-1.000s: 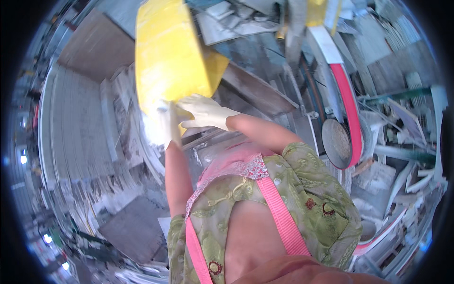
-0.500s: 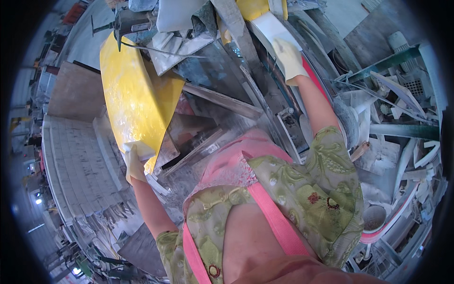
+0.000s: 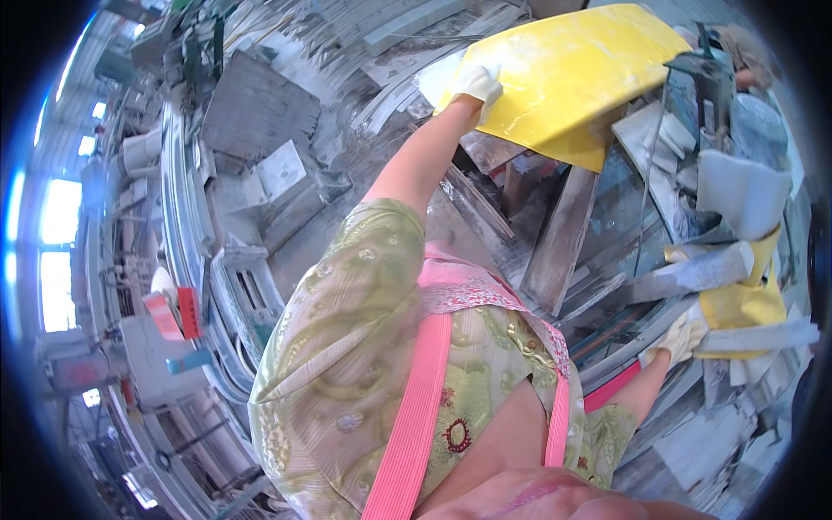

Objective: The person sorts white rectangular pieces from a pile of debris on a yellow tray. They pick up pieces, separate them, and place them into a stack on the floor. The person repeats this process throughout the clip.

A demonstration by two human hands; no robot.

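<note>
My left hand (image 3: 477, 84), in a pale work glove, has its grip pinched over the near edge of the yellow sheet (image 3: 568, 78), fingers curled on top and the sheet running up and away from me. It looks like a stiff, flat panel, dusty and smooth, so I judge it could slide in a gloved hold; being wide and held at one edge, it will want to swing or twist. A hold nearer the middle of a long edge, or one on each side, would steady it better. I would guess it is light for its size, though I cannot tell its thickness.

My right hand (image 3: 683, 334), also gloved, is low and off to the side, its grip closed on the end of a grey stone strip (image 3: 711, 270) that lies with other pale slabs and a yellow piece (image 3: 752, 303). Those look heavy, hard and sharp-edged.

Beyond the sheet stands a dark power tool (image 3: 704, 74) with its cable hanging down. Under both hands is a heap of cut stone offcuts (image 3: 563, 234), uneven, nothing flat to set down on. Far past my left shoulder are grey slabs (image 3: 251, 108) and bright windows (image 3: 56, 208); the room is crowded.
</note>
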